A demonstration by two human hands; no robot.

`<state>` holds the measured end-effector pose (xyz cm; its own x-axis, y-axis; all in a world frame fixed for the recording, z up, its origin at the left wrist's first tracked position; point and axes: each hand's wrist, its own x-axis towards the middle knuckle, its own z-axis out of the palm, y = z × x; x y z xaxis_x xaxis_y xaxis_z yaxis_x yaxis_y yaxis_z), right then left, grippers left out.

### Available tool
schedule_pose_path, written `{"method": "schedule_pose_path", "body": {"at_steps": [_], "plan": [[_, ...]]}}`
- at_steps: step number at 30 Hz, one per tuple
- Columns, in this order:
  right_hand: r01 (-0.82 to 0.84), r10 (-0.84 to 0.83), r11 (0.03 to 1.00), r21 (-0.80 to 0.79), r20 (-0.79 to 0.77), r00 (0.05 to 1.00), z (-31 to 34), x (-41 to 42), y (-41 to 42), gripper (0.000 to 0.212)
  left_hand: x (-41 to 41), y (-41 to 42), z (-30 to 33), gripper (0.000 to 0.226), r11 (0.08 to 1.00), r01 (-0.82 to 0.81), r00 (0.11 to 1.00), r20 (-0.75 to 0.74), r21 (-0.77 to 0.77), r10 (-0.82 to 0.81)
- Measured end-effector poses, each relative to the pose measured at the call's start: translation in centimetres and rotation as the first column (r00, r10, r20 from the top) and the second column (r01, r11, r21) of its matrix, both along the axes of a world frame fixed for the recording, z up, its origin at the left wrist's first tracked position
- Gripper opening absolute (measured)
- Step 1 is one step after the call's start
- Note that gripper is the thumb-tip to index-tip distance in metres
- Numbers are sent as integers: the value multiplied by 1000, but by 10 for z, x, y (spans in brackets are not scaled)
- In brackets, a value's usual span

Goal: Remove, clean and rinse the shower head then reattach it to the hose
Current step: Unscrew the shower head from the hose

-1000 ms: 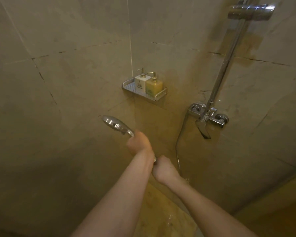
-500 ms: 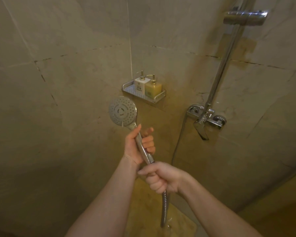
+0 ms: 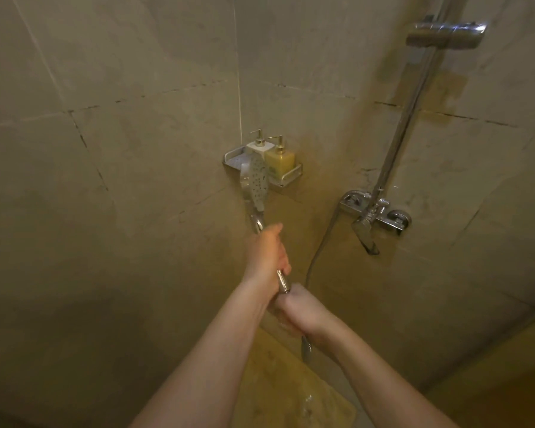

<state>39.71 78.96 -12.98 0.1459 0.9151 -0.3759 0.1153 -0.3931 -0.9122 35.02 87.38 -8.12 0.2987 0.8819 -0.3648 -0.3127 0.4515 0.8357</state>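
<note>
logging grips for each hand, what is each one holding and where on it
The left hand grips the shower head by its handle. The right hand grips the hose end just below the handle.

A single wide-angle head-worn view looks forward and down into a tiled shower corner, both forearms reaching in from the near edge; the corner shelf [image 3: 286, 177] sits far, mixer tap [image 3: 374, 216] far right.

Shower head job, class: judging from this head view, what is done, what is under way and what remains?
Done: the shower head is off its wall holder. Under way: left hand grips its handle, right hand grips the hose joint. Whether unscrewing or reattaching cannot be told, so what remains is unclear.
</note>
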Motion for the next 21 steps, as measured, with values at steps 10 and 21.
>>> {"method": "schedule_pose_path", "body": {"at_steps": [10,21], "plan": [[119,-228,957,265,426,875,-15,2,-6,24,-7,-17,-4,33,993,-114,993,43,20,113],[-504,401,863,-40,-553,730,5,28,-11,47,-22,5,-12,48,814,544,623,551,205,-555]]}}
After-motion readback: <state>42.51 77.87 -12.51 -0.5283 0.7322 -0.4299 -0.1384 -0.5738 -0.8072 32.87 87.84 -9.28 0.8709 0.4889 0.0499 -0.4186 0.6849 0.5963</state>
